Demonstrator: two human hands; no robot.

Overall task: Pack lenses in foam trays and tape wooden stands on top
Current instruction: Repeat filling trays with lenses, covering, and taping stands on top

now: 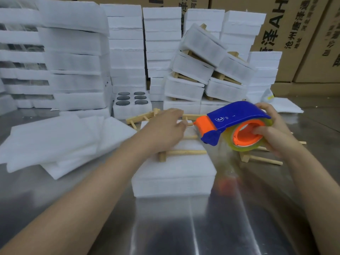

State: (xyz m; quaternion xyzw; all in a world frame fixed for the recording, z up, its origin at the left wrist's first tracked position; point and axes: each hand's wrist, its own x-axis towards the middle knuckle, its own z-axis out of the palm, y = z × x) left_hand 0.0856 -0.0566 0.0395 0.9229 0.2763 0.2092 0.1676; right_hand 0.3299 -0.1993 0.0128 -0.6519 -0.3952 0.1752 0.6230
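Forearms enter from both lower corners over the steel counter [184, 227].

**Hands.**
- Left hand [163, 126]: laid on the wooden stand [184, 152], which sits on top of the closed foam tray [174, 173]. The fingers bend down at the stand's far rail. Whether they pinch it or only press cannot be told.
- Right hand [272, 131]: clenched on the tape dispenser [233, 115], fingers through the orange core. The dispenser nose is held above the tray's far right corner, apart from the foam.

**Status.**
- The tray in hand is closed and carries its stand. No tape shows across it, though clear tape would be hard to see. Taping appears to be the current step.
- Behind it, an open foam tray [131, 111] holds six lenses [123, 103]. It still needs cover, stand and tape.
- Finished packs [202, 70], each with a stand, are piled at the rear right.
- Foam stacks [127, 52] stand behind. Whether these are filled cannot be told.

**Clearance.**
- Near side: bare counter shows in front of the tray, the likely room for drawing tape over the near edge.
- Left: loose foam sheets [55, 140] lie near the tray.
- Right: a spare stand [261, 159] lies just beside the tray, below the dispenser, and may snag the tape run.
- Far side: another loose stand [143, 117] lies close behind.
- Rear: cartons [294, 34] wall the back.
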